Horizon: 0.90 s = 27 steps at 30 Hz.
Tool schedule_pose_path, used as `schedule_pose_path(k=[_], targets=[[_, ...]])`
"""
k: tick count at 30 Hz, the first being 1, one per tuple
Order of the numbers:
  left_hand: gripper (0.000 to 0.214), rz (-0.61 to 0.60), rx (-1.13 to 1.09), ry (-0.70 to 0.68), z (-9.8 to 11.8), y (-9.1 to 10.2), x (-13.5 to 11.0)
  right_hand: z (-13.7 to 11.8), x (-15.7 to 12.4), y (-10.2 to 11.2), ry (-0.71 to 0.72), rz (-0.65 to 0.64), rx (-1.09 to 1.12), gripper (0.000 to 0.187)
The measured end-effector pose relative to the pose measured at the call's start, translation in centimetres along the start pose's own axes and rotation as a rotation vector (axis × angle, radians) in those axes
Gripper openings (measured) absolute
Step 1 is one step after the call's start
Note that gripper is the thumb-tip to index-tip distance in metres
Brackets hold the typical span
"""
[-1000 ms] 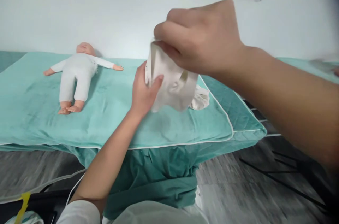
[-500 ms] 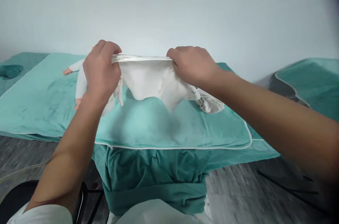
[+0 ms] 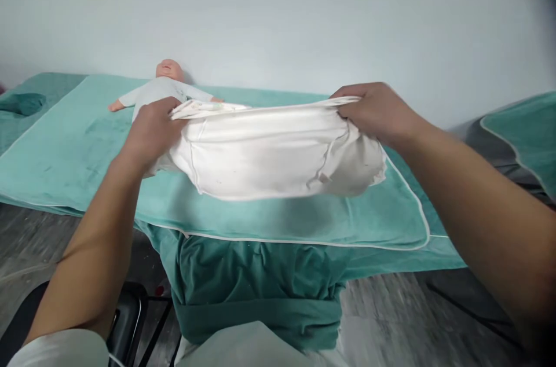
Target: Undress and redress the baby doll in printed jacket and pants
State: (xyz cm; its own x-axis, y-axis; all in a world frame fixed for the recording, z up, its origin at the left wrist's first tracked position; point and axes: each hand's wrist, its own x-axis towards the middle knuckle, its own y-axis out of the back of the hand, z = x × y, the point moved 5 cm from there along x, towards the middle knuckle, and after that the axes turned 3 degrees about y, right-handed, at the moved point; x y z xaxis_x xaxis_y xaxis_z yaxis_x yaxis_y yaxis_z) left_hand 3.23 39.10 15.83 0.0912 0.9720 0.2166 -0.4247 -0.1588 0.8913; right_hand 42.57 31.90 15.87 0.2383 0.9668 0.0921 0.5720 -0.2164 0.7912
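Note:
A white baby garment (image 3: 260, 153) hangs stretched sideways between my two hands, above the green bed cover. My left hand (image 3: 158, 127) is closed on its left upper edge, where a small print shows. My right hand (image 3: 376, 112) pinches the right end of the same edge. The cloth droops in folds below, with seams visible; which part of the garment is held I cannot tell. Behind my left hand a baby doll (image 3: 160, 89) in white clothing lies on its back with its arms spread, its lower body partly hidden by my hand and the cloth.
The bed's green cover (image 3: 269, 219) has white piping along its front edge. A white wall (image 3: 278, 25) rises close behind. Another green-covered piece (image 3: 525, 129) stands at the right. A black chair (image 3: 128, 320) is at lower left on the grey floor (image 3: 382, 315).
My hands have moved farther apart, the right one to the right, spreading the garment wider. Its cloth hangs broader and lower. The doll's head and torso now show, and the view has shifted downward.

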Motion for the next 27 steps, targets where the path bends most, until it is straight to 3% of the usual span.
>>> schedule_pose_path(k=[3,4,6,8,10,11,13,15,19,22,27], targets=[[0.031,-0.091,0.183,0.082,0.2,-3.2,1.0,0.7,1.7,-3.0,0.090,-0.208,-0.265,0.030],[0.033,-0.082,0.233,0.087,0.5,-4.6,0.9,0.9,2.0,-4.5,0.117,-0.213,-0.370,0.032],[0.035,-0.024,0.320,-0.025,1.8,-8.2,-0.4,1.5,1.8,-8.0,0.093,-0.107,-0.443,0.042],[0.037,-0.014,0.335,-0.230,3.5,-12.6,-2.7,1.0,0.3,-12.4,0.240,0.084,-0.531,0.048],[0.037,-0.156,0.240,-0.380,4.6,-17.2,-5.0,0.6,-1.7,-17.9,0.428,-0.008,-0.449,0.048],[0.036,-0.210,0.186,-0.387,4.7,-18.9,-5.8,0.8,-2.4,-20.2,0.422,-0.040,-0.393,0.047],[0.038,-0.207,0.138,-0.321,4.4,-20.9,-5.9,1.5,-2.9,-23.0,0.325,-0.039,-0.336,0.052],[0.040,-0.160,0.141,-0.215,3.8,-21.5,-4.7,2.2,-2.1,-24.1,0.193,-0.015,-0.338,0.059],[0.049,-0.180,0.138,-0.038,2.9,-21.2,-1.2,2.8,1.0,-23.7,0.033,-0.035,-0.374,0.064],[0.054,-0.170,0.078,-0.003,3.4,-20.9,0.6,3.0,2.8,-23.1,-0.010,-0.021,-0.322,0.068],[0.057,-0.098,0.013,0.050,4.3,-20.9,2.5,3.2,4.5,-22.4,0.054,0.145,-0.231,0.075]])
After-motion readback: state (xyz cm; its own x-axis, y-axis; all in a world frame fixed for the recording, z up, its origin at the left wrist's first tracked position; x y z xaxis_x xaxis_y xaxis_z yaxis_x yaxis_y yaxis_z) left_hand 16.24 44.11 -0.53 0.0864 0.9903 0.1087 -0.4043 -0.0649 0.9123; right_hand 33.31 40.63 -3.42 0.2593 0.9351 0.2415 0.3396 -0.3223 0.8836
